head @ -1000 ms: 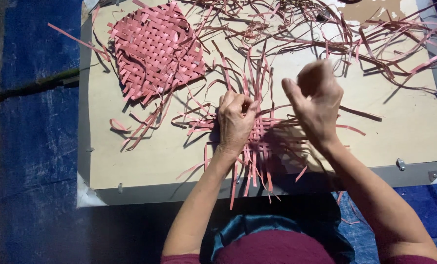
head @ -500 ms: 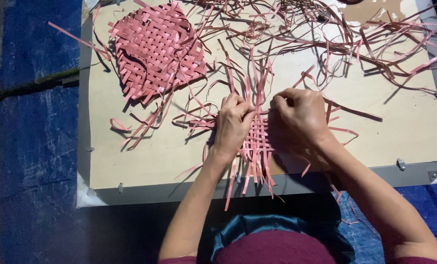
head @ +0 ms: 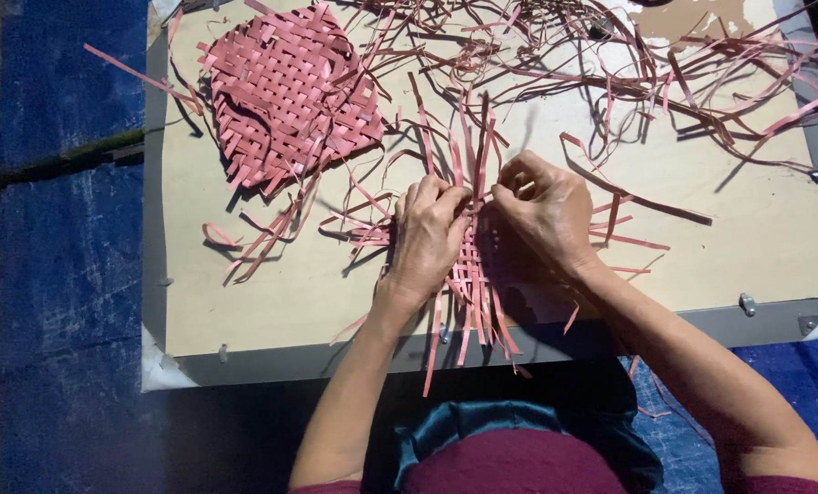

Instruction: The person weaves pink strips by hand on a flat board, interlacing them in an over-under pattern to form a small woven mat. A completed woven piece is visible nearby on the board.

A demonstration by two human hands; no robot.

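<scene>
Head view, left hand (head: 427, 240) and right hand (head: 544, 215) pinching pink strips (head: 471, 274), fingers closed

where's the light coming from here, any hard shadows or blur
Head view: hard light from the upper left, throwing sharp shadows right and below the strips and both hands, left hand, right hand; the board is bright, its surroundings dark; no noticeable blur.

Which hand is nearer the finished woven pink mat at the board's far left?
Left. The left hand presses on the half-woven strips, on the side toward the woven pink mat. The right hand pinches strips farther right, away from it.
</scene>
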